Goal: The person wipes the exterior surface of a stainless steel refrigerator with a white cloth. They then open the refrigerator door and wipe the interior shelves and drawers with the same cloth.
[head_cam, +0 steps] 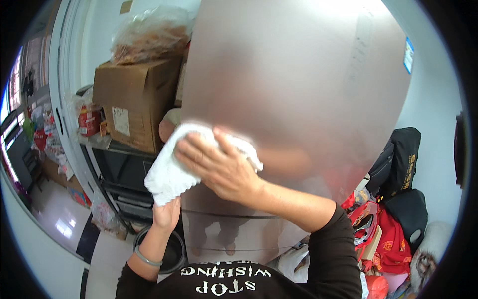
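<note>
A white cloth (170, 166) lies against the brownish, glossy door of a refrigerator (283, 97), near its left edge. My right hand (220, 168) presses the cloth to the door with the palm down and the fingers spread over it. Below the cloth's lower left end, my left hand (167, 213) reaches up, and the cloth covers its fingers. Whether those fingers grip the cloth or the door's edge cannot be made out. A blurred reflection of my arm shows in the door beside my right hand.
Left of the refrigerator, a cardboard box (125, 101) with a clear plastic bag (153, 35) on top stands on a black shelf unit (123, 168). A black bucket (175, 248) is on the floor. Red bags (392, 243) and black cases (401, 164) are piled at right.
</note>
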Available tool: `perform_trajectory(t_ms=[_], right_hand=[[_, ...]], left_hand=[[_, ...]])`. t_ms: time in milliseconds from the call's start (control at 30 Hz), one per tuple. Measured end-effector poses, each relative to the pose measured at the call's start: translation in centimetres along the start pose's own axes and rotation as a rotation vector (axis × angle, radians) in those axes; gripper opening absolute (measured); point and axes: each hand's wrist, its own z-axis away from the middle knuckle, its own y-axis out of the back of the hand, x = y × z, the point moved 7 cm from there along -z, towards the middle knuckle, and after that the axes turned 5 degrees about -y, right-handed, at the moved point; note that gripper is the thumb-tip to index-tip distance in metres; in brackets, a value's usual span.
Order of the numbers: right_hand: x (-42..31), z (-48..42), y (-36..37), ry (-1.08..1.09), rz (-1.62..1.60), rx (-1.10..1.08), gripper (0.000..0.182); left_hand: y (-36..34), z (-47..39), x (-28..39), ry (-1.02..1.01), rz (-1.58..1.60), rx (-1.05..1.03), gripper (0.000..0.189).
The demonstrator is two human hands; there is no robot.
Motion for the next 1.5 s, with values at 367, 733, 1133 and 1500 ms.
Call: perform_trajectory(t_ms=[367,733,1133,1500], right_hand=[[25.3,-10.4,16.1,-0.452,0.174,0.585,0.039],[48.1,11.3,19.5,-0.979,0.698,0.131,0.038],[27.8,19.3,13.1,-0.445,0.188,0.279,0.052],[48.1,22.0,18.4,-1.103,-0.003,0.74,0.038]], left_hand=[[-3.2,0.6,4.2,-0.134,-0.466,-0.088,0.072],[-6.9,1.4,3.0,-0.236,-0.597,-0.089,0.068],[-8.4,1.4,1.5,-0.396,-0.745,0.019,0.062],[-11.7,2.7,1.5,-0.463,-1.067,0.044,0.073]])
